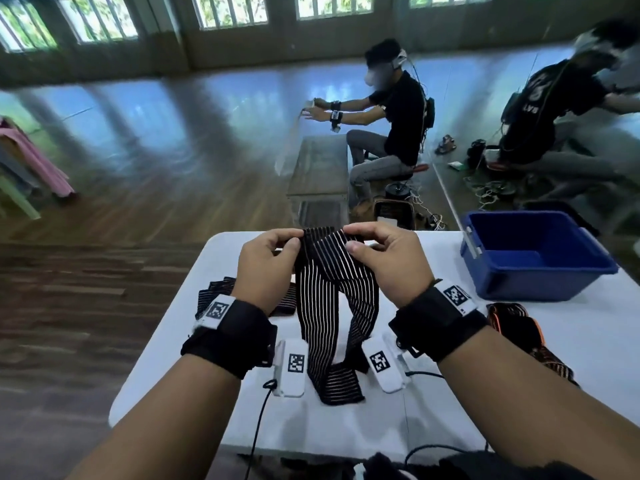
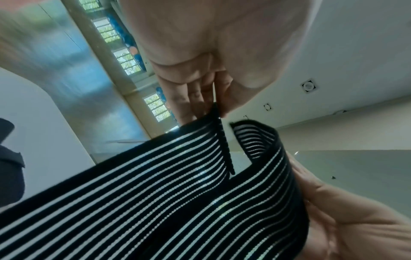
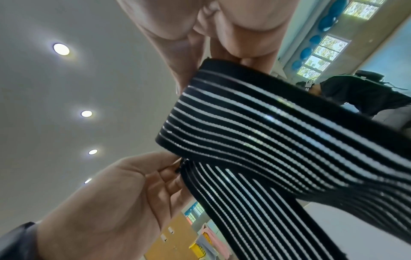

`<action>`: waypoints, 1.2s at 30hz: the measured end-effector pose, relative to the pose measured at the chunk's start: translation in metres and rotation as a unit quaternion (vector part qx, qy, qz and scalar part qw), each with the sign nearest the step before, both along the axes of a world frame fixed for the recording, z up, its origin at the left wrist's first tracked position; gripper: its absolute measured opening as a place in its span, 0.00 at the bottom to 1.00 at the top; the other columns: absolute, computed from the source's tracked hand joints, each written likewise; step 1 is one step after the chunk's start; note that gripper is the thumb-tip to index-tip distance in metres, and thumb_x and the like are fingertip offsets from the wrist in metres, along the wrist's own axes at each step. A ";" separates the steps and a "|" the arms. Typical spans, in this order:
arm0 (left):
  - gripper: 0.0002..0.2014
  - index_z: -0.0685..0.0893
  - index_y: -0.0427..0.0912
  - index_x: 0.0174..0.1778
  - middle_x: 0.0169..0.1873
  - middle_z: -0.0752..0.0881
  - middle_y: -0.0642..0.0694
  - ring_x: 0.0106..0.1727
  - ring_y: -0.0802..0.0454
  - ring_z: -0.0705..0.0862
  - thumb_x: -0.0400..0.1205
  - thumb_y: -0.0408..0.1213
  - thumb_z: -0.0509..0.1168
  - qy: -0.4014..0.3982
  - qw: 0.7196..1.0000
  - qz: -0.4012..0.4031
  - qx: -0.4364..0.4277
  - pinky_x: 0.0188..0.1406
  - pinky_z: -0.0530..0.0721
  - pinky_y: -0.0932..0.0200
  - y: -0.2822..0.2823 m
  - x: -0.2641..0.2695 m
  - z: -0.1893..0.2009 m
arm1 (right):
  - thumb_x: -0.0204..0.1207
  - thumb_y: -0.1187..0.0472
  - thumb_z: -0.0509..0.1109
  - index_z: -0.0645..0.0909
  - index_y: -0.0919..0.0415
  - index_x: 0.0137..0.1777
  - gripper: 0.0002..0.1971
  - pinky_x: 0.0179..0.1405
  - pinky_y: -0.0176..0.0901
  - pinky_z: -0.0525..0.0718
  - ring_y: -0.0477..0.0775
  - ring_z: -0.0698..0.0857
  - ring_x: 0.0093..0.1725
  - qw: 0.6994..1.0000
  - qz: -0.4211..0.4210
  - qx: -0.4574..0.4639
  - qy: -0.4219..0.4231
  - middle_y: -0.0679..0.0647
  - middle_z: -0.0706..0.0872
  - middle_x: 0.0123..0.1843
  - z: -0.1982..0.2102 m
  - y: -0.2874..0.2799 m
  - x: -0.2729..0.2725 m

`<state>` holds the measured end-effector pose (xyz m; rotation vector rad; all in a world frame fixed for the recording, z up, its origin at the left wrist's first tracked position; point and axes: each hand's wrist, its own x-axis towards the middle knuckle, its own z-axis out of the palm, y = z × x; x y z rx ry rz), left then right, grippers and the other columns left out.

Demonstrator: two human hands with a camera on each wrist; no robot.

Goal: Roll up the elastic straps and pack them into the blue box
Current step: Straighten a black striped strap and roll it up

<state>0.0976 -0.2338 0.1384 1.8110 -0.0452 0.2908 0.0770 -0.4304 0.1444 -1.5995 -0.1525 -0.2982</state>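
Above table (image 1: 433, 393): strap (image 1: 325, 306), striped, top edge pinched between thumb and fingers of left hand (image 1: 266, 268) and right hand (image 1: 391, 261); remainder hung down.

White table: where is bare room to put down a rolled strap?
Free: the white table near edge below the held black white-striped elastic strap, and between it and the blue plastic box. Crowded: left striped straps, right orange-edged strap.

The table (image 1: 433, 403) stands before the person; the box (image 1: 540, 268) sits on its far right corner; the held strap (image 1: 332, 306) hangs over the middle, between the left hand (image 1: 270, 265) and right hand (image 1: 388, 261); another strap (image 1: 519, 334) lies right, near the box; a third strap (image 1: 214, 292) lies left, behind the left wrist.
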 end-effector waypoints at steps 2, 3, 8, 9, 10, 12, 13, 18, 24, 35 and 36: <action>0.10 0.92 0.48 0.48 0.43 0.93 0.44 0.48 0.43 0.92 0.85 0.32 0.65 0.008 0.999 -0.027 -0.026 0.51 0.92 0.40 -0.002 0.002 0.000 | 0.75 0.72 0.75 0.89 0.56 0.57 0.14 0.50 0.60 0.91 0.57 0.90 0.40 1.000 -0.016 0.002 0.015 0.55 0.93 0.47 -0.002 0.004 -0.001; 0.11 0.92 0.48 0.48 0.44 0.93 0.44 0.48 0.43 0.92 0.85 0.31 0.64 0.011 0.999 -0.038 -0.037 0.51 0.92 0.41 -0.003 0.002 0.000 | 0.75 0.72 0.75 0.89 0.56 0.58 0.15 0.49 0.61 0.91 0.57 0.90 0.39 0.999 -0.023 0.006 0.025 0.55 0.93 0.47 -0.004 0.006 -0.001; 0.10 0.91 0.43 0.50 0.45 0.93 0.41 0.46 0.48 0.92 0.87 0.32 0.64 0.030 0.993 -0.087 -0.072 0.44 0.91 0.53 -0.008 -0.001 -0.001 | 0.75 0.72 0.75 0.89 0.56 0.59 0.16 0.46 0.67 0.91 0.69 0.91 0.42 0.997 -0.061 0.015 0.047 0.59 0.93 0.45 -0.013 0.014 -0.004; 0.09 0.91 0.42 0.51 0.45 0.93 0.40 0.46 0.48 0.92 0.86 0.32 0.65 0.033 0.992 -0.094 -0.082 0.42 0.90 0.54 -0.009 -0.002 -0.002 | 0.75 0.72 0.75 0.89 0.56 0.59 0.16 0.46 0.67 0.91 0.70 0.91 0.42 0.996 -0.067 0.017 0.048 0.60 0.93 0.45 -0.013 0.015 -0.005; 0.08 0.90 0.41 0.51 0.46 0.93 0.39 0.46 0.47 0.92 0.86 0.32 0.65 0.036 0.990 -0.101 -0.094 0.42 0.90 0.56 -0.010 -0.002 -0.003 | 0.75 0.72 0.75 0.89 0.55 0.60 0.16 0.46 0.67 0.91 0.71 0.91 0.42 0.996 -0.073 0.017 0.048 0.60 0.93 0.44 -0.014 0.017 -0.007; 0.07 0.90 0.38 0.53 0.46 0.92 0.37 0.45 0.47 0.92 0.86 0.32 0.67 0.039 0.987 -0.110 -0.110 0.40 0.89 0.57 -0.011 -0.003 -0.003 | 0.75 0.71 0.75 0.89 0.54 0.60 0.17 0.44 0.69 0.90 0.74 0.89 0.42 0.996 -0.083 0.011 0.041 0.59 0.93 0.44 -0.017 0.019 -0.009; 0.06 0.90 0.38 0.53 0.46 0.92 0.37 0.45 0.47 0.92 0.85 0.32 0.67 0.040 0.986 -0.111 -0.115 0.40 0.89 0.57 -0.012 -0.002 -0.004 | 0.74 0.70 0.75 0.89 0.53 0.60 0.17 0.43 0.70 0.90 0.76 0.88 0.42 0.995 -0.088 0.008 0.039 0.60 0.93 0.43 -0.018 0.020 -0.009; 0.08 0.89 0.38 0.56 0.48 0.91 0.38 0.46 0.50 0.91 0.82 0.29 0.71 0.036 0.984 -0.118 -0.128 0.43 0.91 0.56 -0.015 0.001 -0.003 | 0.74 0.68 0.74 0.87 0.48 0.62 0.19 0.41 0.71 0.89 0.77 0.87 0.41 0.993 -0.111 0.005 0.033 0.68 0.90 0.40 -0.018 0.022 -0.012; 0.08 0.89 0.41 0.55 0.47 0.92 0.39 0.46 0.50 0.91 0.82 0.30 0.72 0.031 0.984 -0.111 -0.134 0.43 0.91 0.56 -0.015 0.003 0.000 | 0.76 0.72 0.73 0.87 0.51 0.64 0.20 0.42 0.67 0.91 0.72 0.88 0.41 0.993 -0.114 0.016 0.022 0.70 0.90 0.47 -0.007 0.018 -0.011; 0.10 0.82 0.43 0.52 0.39 0.88 0.45 0.40 0.52 0.88 0.80 0.27 0.73 0.016 0.988 -0.088 -0.126 0.40 0.88 0.55 -0.017 0.004 -0.002 | 0.75 0.65 0.75 0.86 0.45 0.63 0.20 0.37 0.58 0.91 0.66 0.86 0.33 0.992 -0.101 -0.053 0.050 0.67 0.85 0.33 -0.018 0.014 -0.008; 0.11 0.79 0.43 0.51 0.37 0.88 0.47 0.36 0.53 0.87 0.80 0.25 0.71 0.012 0.989 -0.087 -0.123 0.35 0.86 0.57 -0.018 0.004 -0.002 | 0.74 0.65 0.76 0.86 0.46 0.63 0.19 0.36 0.52 0.89 0.58 0.83 0.31 0.991 -0.104 -0.070 0.045 0.60 0.84 0.32 -0.018 0.014 -0.008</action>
